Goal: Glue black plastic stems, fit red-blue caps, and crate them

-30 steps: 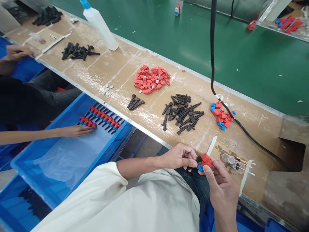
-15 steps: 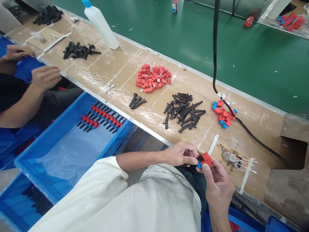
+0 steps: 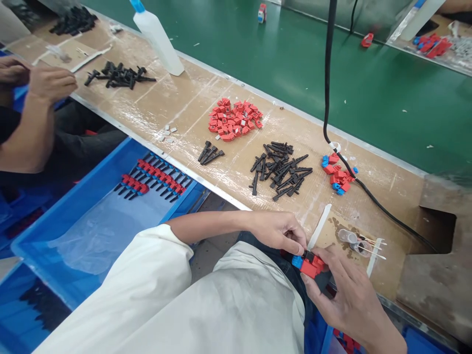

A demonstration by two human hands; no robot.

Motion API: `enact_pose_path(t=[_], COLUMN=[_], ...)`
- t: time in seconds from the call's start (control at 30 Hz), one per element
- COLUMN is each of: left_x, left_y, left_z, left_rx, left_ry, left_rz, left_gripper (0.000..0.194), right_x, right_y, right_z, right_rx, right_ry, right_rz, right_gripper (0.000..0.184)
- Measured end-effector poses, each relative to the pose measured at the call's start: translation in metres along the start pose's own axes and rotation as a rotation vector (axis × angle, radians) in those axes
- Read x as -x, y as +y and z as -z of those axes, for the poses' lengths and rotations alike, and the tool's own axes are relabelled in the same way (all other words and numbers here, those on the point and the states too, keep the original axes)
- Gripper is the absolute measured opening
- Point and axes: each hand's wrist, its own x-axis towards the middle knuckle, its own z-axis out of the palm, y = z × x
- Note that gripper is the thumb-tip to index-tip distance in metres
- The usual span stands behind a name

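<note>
My left hand [image 3: 280, 230] and my right hand [image 3: 342, 295] meet over my lap at the bench's near edge. Between them they pinch a small red block with a blue end and a black stem [image 3: 309, 264]. On the bench beyond lie a heap of black stems [image 3: 280, 169], a small group of black stems [image 3: 208, 153], a heap of red blocks [image 3: 233, 119] and a cluster of red and blue blocks [image 3: 337, 174].
A blue tray [image 3: 92, 196] at my left holds rows of finished red-and-black pieces [image 3: 151, 176]. Another person's hands [image 3: 40, 81] work at far left. A white squeeze bottle [image 3: 157, 35], a black cable [image 3: 328, 78], small clear cups with sticks [image 3: 359, 243] and a green belt [image 3: 368, 88] lie beyond.
My hands dropped lower toward my lap with the piece, now tilted. The other person's hand left the blue tray and rose to the far left bench edge.
</note>
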Motion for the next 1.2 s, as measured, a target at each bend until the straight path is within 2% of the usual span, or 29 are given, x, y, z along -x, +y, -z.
enact_pose_path(t=[0.1,0.2,0.27,0.37,0.47,0.6,0.77,0.9,1.03,1.13,1.2], left_x=[0.006,0.012,0.015,0.016,0.016,0.016,0.018,0.02,0.02,0.02,0.021], left_y=[0.009,0.018,0.022,0.025,0.025,0.025,0.026,0.024,0.024,0.027,0.029], left_z=[-0.002,-0.008,-0.013,-0.021,-0.028,-0.034,-0.039,-0.042,-0.042,-0.039,-0.041], left_rx=[-0.222,-0.517,-0.742,-1.029,-1.187,-1.242,-1.144,-1.066,-1.019,-1.029,-1.064], left_ry=[-0.024,-0.009,0.034,0.055,0.04,0.004,-0.033,-0.028,-0.002,-0.067,-0.127], left_rz=[-0.088,-0.232,-0.319,-0.389,-0.431,-0.47,-0.419,-0.486,-0.565,-0.505,-0.485], left_gripper=[0.02,0.022,0.031,0.041,0.046,0.05,0.051,0.048,0.047,0.047,0.046], right_x=[-0.003,-0.002,0.0,0.002,0.002,0.005,0.012,0.019,0.026,0.027,0.026], right_y=[-0.003,-0.004,-0.004,-0.007,-0.012,-0.021,-0.031,-0.036,-0.034,-0.031,-0.032], right_z=[-0.002,-0.003,-0.002,0.0,0.002,0.003,-0.002,-0.003,0.0,0.003,0.004], right_rx=[0.02,0.057,0.076,0.085,0.097,0.117,0.121,0.17,0.235,0.251,0.249], right_ry=[0.006,0.089,0.142,0.167,0.158,0.22,0.306,0.299,0.257,0.233,0.241], right_rz=[0.043,0.08,0.091,0.079,0.071,0.095,0.082,0.057,0.186,0.282,0.271], right_gripper=[0.028,0.029,0.03,0.028,0.027,0.022,0.026,0.026,0.032,0.029,0.026])
